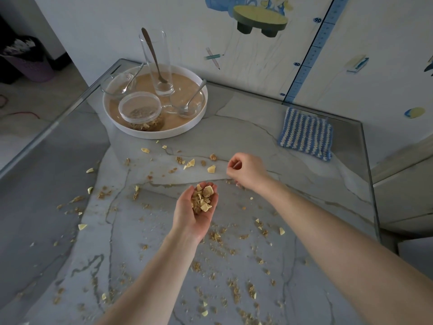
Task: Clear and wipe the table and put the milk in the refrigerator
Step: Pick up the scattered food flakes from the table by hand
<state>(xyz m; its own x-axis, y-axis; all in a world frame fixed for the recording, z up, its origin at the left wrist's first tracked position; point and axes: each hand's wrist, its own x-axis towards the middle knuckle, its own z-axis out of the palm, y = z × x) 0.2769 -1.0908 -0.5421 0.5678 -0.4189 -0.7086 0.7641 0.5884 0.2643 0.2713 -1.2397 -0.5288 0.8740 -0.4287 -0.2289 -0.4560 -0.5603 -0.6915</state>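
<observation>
Muesli crumbs and pale dried-fruit chips (212, 169) lie scattered over the grey marble-patterned table (293, 195). My left hand (196, 212) is cupped palm up above the table's middle and holds a small heap of collected crumbs and chips (203, 199). My right hand (246, 170) hovers just beyond it, fingers curled in a pinch; whether a crumb sits between the fingertips is hidden. A blue-and-white striped knitted cloth (305, 134) lies at the far right of the table. No milk is in view.
A round white tray (150, 133) at the back left carries a tall glass with a spoon (157, 64), two glass cups with spoons, and a lidded plastic tub of muesli (141, 113). The wall with stickers stands right behind. A purple bin (28, 64) stands on the floor, far left.
</observation>
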